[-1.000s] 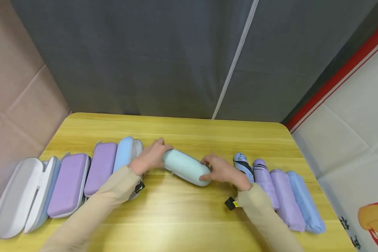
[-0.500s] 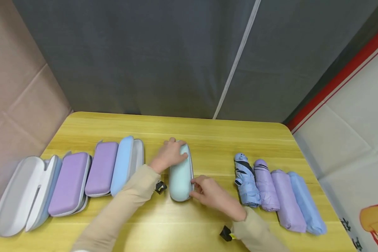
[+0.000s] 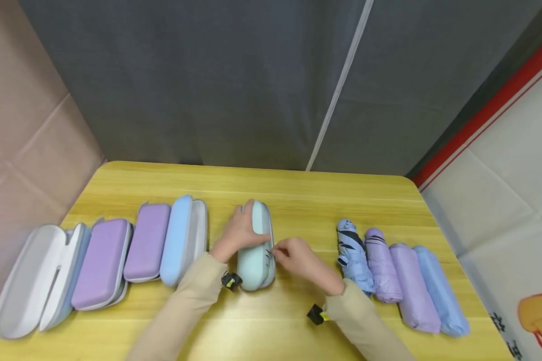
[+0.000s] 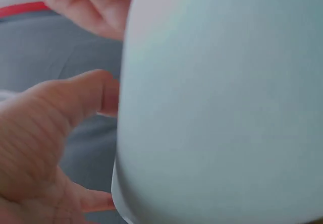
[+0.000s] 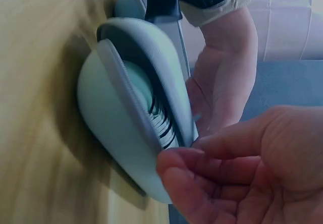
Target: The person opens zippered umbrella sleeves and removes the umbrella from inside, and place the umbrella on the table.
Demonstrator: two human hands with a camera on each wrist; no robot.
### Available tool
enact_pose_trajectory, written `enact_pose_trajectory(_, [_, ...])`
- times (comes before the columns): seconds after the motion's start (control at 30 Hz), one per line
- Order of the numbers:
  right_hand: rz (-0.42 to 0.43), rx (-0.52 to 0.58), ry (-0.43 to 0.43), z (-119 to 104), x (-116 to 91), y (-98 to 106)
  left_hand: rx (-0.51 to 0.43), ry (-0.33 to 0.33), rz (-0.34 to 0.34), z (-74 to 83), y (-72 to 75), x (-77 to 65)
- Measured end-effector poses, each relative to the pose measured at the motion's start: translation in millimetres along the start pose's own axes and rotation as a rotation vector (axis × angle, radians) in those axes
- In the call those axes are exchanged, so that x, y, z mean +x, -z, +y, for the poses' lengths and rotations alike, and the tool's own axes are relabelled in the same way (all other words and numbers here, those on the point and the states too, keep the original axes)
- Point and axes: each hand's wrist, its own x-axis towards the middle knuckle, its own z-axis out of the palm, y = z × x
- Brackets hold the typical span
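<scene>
A mint zip case (image 3: 253, 265) stands on its side edge in the middle of the table, its zipped side partly parted. Through the gap in the right wrist view shows a mint folded umbrella (image 5: 164, 128) with black-edged pleats. My left hand (image 3: 240, 231) grips the case from its left, thumb across the top; the same hand (image 4: 40, 138) is at the case's edge in the left wrist view. At the zipper on the right side, my right hand (image 3: 298, 255) pinches with thumb and forefinger. Its fingertips (image 5: 176, 158) hide the zipper pull.
On the left are an open pale case (image 3: 27, 281), two purple cases (image 3: 101, 265) (image 3: 148, 243) and a partly open blue case (image 3: 176, 240). Rolled umbrellas lie at right: blue patterned (image 3: 356, 260), two purple (image 3: 383, 271) (image 3: 415, 291) and plain blue (image 3: 442, 296). A grey curtain (image 3: 185, 90) hangs behind.
The case has turned from slanting to pointing away from me, then rolled so its zipped side faces up and right. The left hand has shifted round it; the right now pinches at the zipper.
</scene>
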Motion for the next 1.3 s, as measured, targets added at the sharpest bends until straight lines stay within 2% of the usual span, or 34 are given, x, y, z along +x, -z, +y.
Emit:
enact_pose_trajectory(0.17, [0.018,-0.066,-0.090,-5.8,12.3,-2.3,-0.188,0.063,0.001,-12.0,7.9,-4.1])
enact_pose_trajectory(0.3, [0.097,-0.136,-0.136,-11.0,20.9,-8.3,-0.331,0.120,0.004,-22.7,11.9,-6.7])
enact_pose_trajectory(0.43, [0.180,-0.227,-0.163,-15.0,28.5,-17.1,-0.541,0.164,0.011,-31.4,13.1,-9.8])
enact_pose_trajectory(0.53, [0.194,-0.299,-0.181,-17.3,33.5,-22.8,-0.659,0.182,0.014,-34.4,13.0,-12.7])
enact_pose_trajectory(0.73, [0.193,-0.413,-0.227,-19.4,39.7,-29.6,-0.825,0.225,-0.011,-37.8,11.9,-19.0])
enact_pose_trajectory(0.83, [0.198,-0.434,-0.259,-18.3,41.9,-31.5,-0.874,0.229,-0.029,-38.9,11.1,-21.7])
enact_pose_trajectory(0.93, [0.193,-0.406,-0.295,-15.7,43.8,-32.5,-0.904,0.231,-0.045,-40.0,9.7,-22.8])
enact_pose_trajectory(1.0, [0.189,-0.347,-0.314,-12.7,44.5,-32.3,-0.916,0.242,-0.055,-40.8,8.7,-23.5])
enact_pose_trajectory(1.3, [0.208,0.071,-0.375,5.8,39.0,-19.5,-0.919,0.284,-0.060,-42.4,7.7,-23.2])
